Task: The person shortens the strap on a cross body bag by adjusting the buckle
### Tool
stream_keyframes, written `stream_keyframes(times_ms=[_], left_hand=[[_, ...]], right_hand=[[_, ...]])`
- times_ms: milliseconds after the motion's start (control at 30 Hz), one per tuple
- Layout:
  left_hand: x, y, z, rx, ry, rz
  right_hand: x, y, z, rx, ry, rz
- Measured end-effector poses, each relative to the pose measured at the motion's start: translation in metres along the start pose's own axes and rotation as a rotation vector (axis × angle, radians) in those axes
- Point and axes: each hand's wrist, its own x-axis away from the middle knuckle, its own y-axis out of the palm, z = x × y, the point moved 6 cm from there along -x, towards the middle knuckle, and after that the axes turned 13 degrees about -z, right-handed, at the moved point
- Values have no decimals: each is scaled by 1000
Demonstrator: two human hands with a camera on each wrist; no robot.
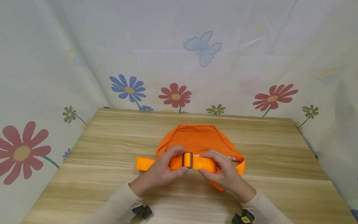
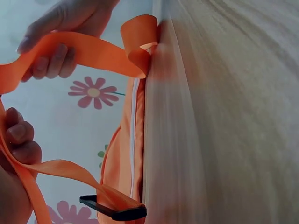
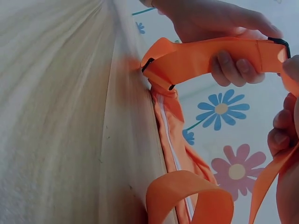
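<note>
An orange bag (image 1: 195, 138) lies on the wooden table with its strap (image 1: 204, 163) raised at its near side. My left hand (image 1: 163, 169) pinches the strap right beside a dark slider buckle (image 1: 191, 160), thumb below and fingers above. Just right of that buckle, my right hand (image 1: 225, 172) grips the webbing between thumb and fingers. In the left wrist view a second black buckle (image 2: 131, 213) sits on the strap, low by the bag. A loose strap loop (image 3: 175, 186) curls near the tabletop in the right wrist view.
The wooden table (image 1: 112, 140) runs back to a hanging cloth (image 1: 156, 62) printed with flowers and a butterfly. A pale zipper (image 2: 134, 116) runs along the bag's near side. Dark devices (image 1: 142, 211) are worn at both wrists.
</note>
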Motion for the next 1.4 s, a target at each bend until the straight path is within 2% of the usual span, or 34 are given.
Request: stream_keyframes(times_ms=[200,433,533,733,867,1067,1200,1400], left_hand=[[1,-1,-2,-23,-3,-2],[-1,0,1,-40,52,-10],[-3,1,3,-48,74,-17],[-5,3,6,-103,76,-5],[-4,2,5,-92,78,11],[1,-3,1,-63,65,51],[3,-7,1,-70,74,73],[2,-6,-2,-55,121,76]], right_hand=[[1,-1,1,-111,-1,42],[1,1,2,-216,-23,63],[-1,3,1,-228,-46,53],[-7,5,-3,-124,-59,15],[-8,5,-5,-23,-51,-20],[0,-3,-3,98,8,-55],[3,-10,-2,139,11,-43],[1,-12,-5,117,-42,-17]])
